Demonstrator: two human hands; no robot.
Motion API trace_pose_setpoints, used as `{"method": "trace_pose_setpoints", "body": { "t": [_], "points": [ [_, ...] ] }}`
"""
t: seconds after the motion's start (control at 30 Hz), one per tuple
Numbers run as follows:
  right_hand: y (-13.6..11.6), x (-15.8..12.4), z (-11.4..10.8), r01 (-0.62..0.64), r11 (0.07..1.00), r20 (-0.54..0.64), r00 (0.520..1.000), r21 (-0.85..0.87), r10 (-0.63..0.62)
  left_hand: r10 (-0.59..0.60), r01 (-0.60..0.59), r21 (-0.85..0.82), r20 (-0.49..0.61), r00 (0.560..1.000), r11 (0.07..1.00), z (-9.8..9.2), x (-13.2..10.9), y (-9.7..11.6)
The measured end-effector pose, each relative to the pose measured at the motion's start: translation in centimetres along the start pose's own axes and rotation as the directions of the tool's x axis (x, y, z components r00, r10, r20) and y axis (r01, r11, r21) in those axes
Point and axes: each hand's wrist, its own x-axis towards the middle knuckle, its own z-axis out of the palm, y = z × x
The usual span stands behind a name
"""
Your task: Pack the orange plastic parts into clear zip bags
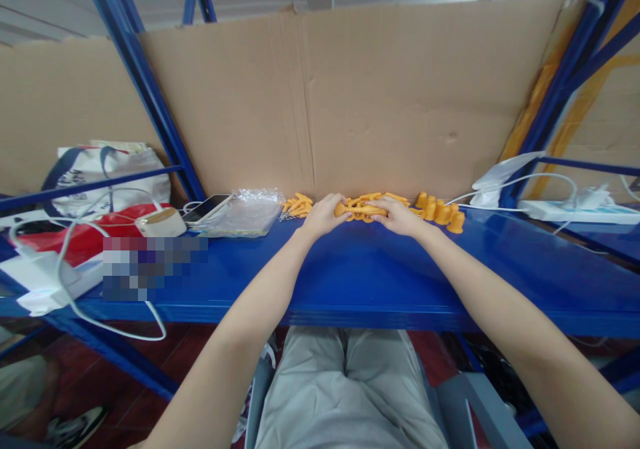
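Observation:
Near the back of the blue shelf, my left hand (324, 216) is closed on the rounded end of an orange plastic piece (364, 210). My right hand (401, 216) has its fingers bent around the other side of what looks like the same piece. A heap of orange plastic parts (361, 202) lies just behind and between both hands, and my fingers hide some of it. Left of my left hand sits a small pile of orange pieces with metal chains (299, 205). Several orange cup-shaped parts (443, 212) stand to the right of my right hand.
A cardboard sheet (400, 102) closes off the back of the blue shelf (360, 276). Clear plastic bags (243, 214) and a phone (209, 209) lie left. Farther left are white cables, a red bag (115, 228) and a cloth bag (115, 176). A power strip (580, 212) lies right.

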Motion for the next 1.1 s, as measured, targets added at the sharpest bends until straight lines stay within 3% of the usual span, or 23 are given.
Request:
{"method": "trace_pose_setpoints", "body": {
  "t": [0.1, 0.2, 0.3, 0.4, 0.63, 0.77, 0.93, 1.1],
  "points": [
    [0.2, 0.1, -0.1, -0.030, 0.997, -0.012, 0.999, 0.072, 0.031, -0.005, 0.005, -0.012, -0.003, 1.000, 1.000, 0.1, 0.0, 0.0],
    [0.6, 0.1, -0.5, -0.081, 0.965, 0.017, 0.997, 0.250, 0.079, -0.006, 0.006, -0.013, -0.011, 1.000, 1.000, 0.2, 0.0, -0.1],
    [0.6, -0.1, -1.3, -0.204, 0.854, 0.119, 0.979, 0.479, 0.167, -0.021, 0.021, 0.011, -0.037, 0.999, 1.000, 0.2, 0.0, -0.1],
    [0.0, -0.4, -2.3, -0.331, 0.738, 0.176, 0.943, 0.587, 0.283, -0.038, 0.040, 0.033, -0.069, 0.997, 0.999, 0.1, -0.1, -0.1],
    [-1.8, -0.1, -2.7, -0.498, 0.583, 0.244, 0.853, 0.641, 0.461, -0.042, 0.047, 0.044, -0.100, 0.994, 0.998, -0.1, -0.1, 0.2],
    [-2.1, 0.2, -2.4, -0.552, 0.561, 0.253, 0.814, 0.617, 0.523, -0.059, 0.063, 0.056, -0.079, 0.995, 0.996, -0.1, -0.1, 0.3],
    [-2.3, -0.3, -3.3, -0.532, 0.551, 0.310, 0.839, 0.643, 0.448, -0.085, 0.090, 0.068, -0.076, 0.994, 0.994, -0.2, -0.1, 0.4],
    [-2.3, -0.4, -3.5, -0.497, 0.544, 0.295, 0.859, 0.676, 0.418, -0.076, 0.082, 0.083, -0.076, 0.994, 0.993, -0.5, -0.1, 0.8]
  ]
}}
